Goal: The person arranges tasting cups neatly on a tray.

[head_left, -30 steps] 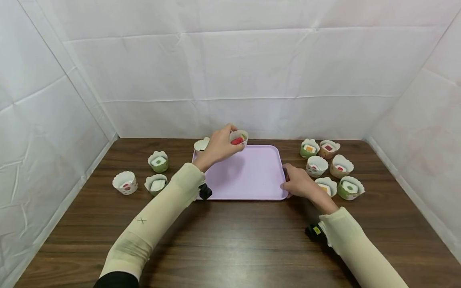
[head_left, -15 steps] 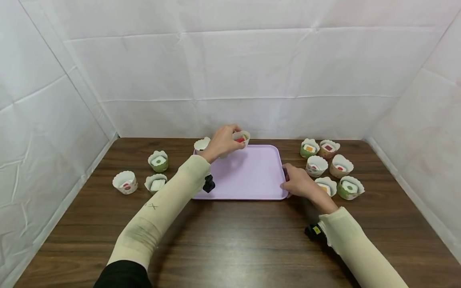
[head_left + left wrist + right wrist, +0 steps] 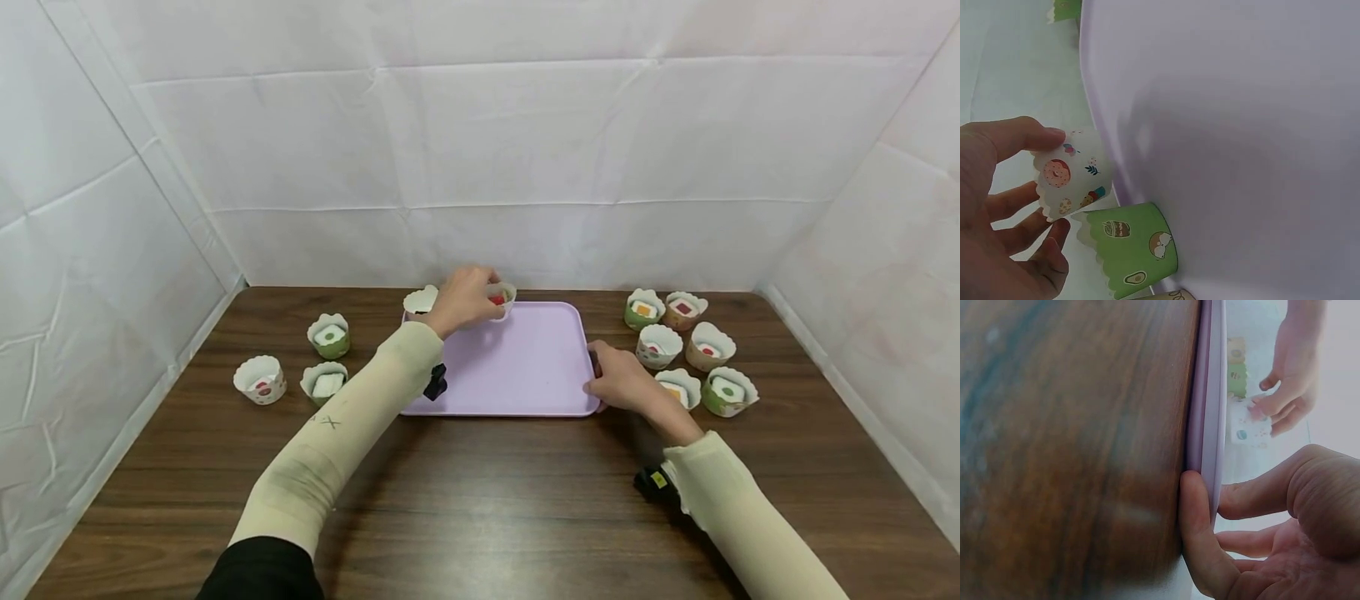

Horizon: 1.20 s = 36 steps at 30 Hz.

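My left hand pinches the rim of a white paper baking cup printed with a donut and leaves. Something red lies inside it. The cup is at the back edge of the lilac tray; whether it touches the tray, I cannot tell. Right beside it on the tray stands a green baking cup, mostly hidden by my hand in the head view. A tan cup shows past the green one. With thumb and fingers my right hand grips the tray's right edge, seen closely in the right wrist view.
Several filled baking cups cluster to the right of the tray, close to my right hand. On the left stand two green cups and a white dotted cup. White sheeting rises behind the wooden table.
My left hand shifted slightly right with the white cup, then came down with it, a little back to the left, toward the tray's back edge. The right hand stayed on the tray.
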Available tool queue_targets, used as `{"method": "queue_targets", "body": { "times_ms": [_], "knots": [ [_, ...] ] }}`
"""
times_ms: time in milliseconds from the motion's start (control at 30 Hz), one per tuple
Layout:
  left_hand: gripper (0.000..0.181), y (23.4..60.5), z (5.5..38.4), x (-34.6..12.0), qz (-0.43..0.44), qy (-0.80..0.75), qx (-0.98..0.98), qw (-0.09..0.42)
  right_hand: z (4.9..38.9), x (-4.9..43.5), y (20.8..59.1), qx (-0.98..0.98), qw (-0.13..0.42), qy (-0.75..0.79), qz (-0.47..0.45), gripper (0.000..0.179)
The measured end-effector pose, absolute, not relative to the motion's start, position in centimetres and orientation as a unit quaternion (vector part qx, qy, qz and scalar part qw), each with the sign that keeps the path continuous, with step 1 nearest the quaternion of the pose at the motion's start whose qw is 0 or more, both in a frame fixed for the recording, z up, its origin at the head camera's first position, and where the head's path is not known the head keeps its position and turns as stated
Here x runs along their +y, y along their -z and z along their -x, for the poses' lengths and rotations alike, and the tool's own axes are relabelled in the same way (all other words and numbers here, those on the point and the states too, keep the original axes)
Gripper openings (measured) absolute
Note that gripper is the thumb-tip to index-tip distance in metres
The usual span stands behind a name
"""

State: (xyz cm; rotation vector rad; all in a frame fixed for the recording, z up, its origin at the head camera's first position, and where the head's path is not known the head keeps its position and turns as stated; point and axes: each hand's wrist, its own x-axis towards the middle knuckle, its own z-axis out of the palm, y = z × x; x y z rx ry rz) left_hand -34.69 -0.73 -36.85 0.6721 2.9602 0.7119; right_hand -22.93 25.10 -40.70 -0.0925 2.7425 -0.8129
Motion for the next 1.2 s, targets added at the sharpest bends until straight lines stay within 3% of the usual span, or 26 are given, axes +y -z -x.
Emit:
{"method": "queue_targets", "body": {
  "times_ms": [633, 933, 1100, 1200],
  "knots": [
    [0.046, 37.6, 34.7, -0.6, -0.23, -0.139, 0.963, -0.015, 22.9, 25.0, 40.6, 0.95, 0.137, 0.277, 0.039, 0.073],
    [0.016, 38.0, 34.8, -0.9, -0.252, -0.097, 0.962, -0.041, 23.0, 24.8, 40.7, 0.95, 0.142, 0.277, 0.036, 0.073],
    [0.02, 37.9, 34.7, -0.8, -0.261, -0.086, 0.96, -0.049, 23.1, 24.8, 40.7, 0.95, 0.14, 0.278, 0.039, 0.073],
    [0.038, 37.8, 34.6, -0.7, -0.263, -0.082, 0.96, -0.046, 23.1, 24.8, 40.7, 0.95, 0.139, 0.276, 0.04, 0.073]
  ]
}}
